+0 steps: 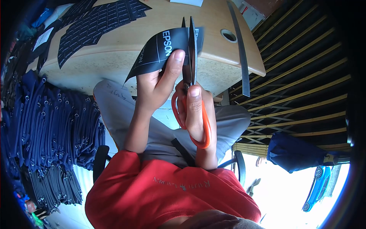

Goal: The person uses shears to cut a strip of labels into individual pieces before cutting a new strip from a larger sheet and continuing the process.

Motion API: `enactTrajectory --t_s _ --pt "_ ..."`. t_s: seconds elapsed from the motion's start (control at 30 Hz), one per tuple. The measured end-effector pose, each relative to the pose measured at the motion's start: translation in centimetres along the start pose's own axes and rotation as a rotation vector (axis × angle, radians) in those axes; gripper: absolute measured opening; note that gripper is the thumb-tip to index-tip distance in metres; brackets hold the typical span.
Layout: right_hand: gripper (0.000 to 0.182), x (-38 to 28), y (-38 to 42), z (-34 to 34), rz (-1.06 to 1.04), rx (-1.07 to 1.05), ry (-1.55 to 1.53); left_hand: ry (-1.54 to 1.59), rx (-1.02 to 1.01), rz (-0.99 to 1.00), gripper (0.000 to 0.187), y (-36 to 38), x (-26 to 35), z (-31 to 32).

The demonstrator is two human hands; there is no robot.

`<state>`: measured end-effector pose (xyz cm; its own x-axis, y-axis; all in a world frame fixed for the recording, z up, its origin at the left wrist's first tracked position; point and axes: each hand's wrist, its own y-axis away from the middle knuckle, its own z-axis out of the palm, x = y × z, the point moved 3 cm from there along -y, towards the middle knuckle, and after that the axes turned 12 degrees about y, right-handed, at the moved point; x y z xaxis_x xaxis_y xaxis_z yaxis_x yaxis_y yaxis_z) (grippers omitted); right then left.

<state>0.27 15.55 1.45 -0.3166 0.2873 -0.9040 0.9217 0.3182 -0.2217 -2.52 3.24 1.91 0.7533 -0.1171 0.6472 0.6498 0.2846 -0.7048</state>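
Observation:
My left hand (pixel 164 78) pinches a black printed strip (pixel 154 47) lettered EPSON, thumb on top. The strip bends over the fingers, and its left end hangs down. In my right hand (pixel 196 110) is a pair of scissors (pixel 192 57) with orange handles, the thumb and fingers around the loops. Its blades point away from me, slightly apart at the tips, and cross the strip near its right end. A small blurred piece of the strip (pixel 199 36) shows just beyond the blades. Both hands are above my lap, near the table's front edge.
Several black printed sheets (pixel 89 32) lie on the wooden table (pixel 148 13). A long dark metal strip (pixel 240 49) lies by the table's right side, near a round hole (pixel 228 36). Stacked navy straps with metal rings (pixel 57 122) stand at left; a folding gate (pixel 301 84) is at right.

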Motion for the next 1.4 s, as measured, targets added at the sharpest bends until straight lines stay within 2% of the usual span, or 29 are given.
enactTrajectory --t_s 0.43,0.73,0.83,0.9,0.93,0.97,1.03,1.17,1.2,1.4 --pt "0.045 -0.2 0.1 0.0 0.02 0.003 0.025 -0.027 0.0 -0.049 0.018 0.1 0.3 0.0" --pt "0.047 0.1 0.1 0.2 0.021 0.008 0.048 -0.016 -0.013 0.038 0.015 -0.1 0.4 0.0" --pt "0.047 -0.3 0.1 0.2 0.008 0.018 0.041 -0.012 0.003 0.012 0.025 0.2 0.2 -0.1" --pt "0.047 -0.4 0.2 0.4 0.013 0.008 0.041 0.143 0.079 -0.2 0.042 0.5 -0.3 -0.5" --pt "0.047 -0.4 0.1 0.5 0.01 0.003 0.039 0.114 0.054 -0.26 0.061 0.5 -1.4 -1.1" --pt "0.05 -0.2 0.1 0.8 -0.025 0.005 0.065 0.107 0.059 -0.257 0.061 0.1 -1.8 -1.1" --pt "0.053 -0.1 0.0 1.3 -0.066 -0.002 0.084 0.49 0.039 -0.165 0.066 -0.9 -1.4 -0.1" --pt "0.051 -0.1 -0.2 2.0 -0.065 -0.024 0.069 0.668 -0.064 -0.182 0.062 -1.4 -0.8 0.3" --pt "0.05 -0.1 -0.2 2.0 -0.07 -0.016 0.069 0.66 -0.079 -0.197 0.066 -1.4 -0.8 0.3" --pt "0.042 -0.6 -0.1 2.1 -0.025 -0.062 0.024 0.856 -0.042 -0.222 0.061 -1.3 -1.0 -0.6"
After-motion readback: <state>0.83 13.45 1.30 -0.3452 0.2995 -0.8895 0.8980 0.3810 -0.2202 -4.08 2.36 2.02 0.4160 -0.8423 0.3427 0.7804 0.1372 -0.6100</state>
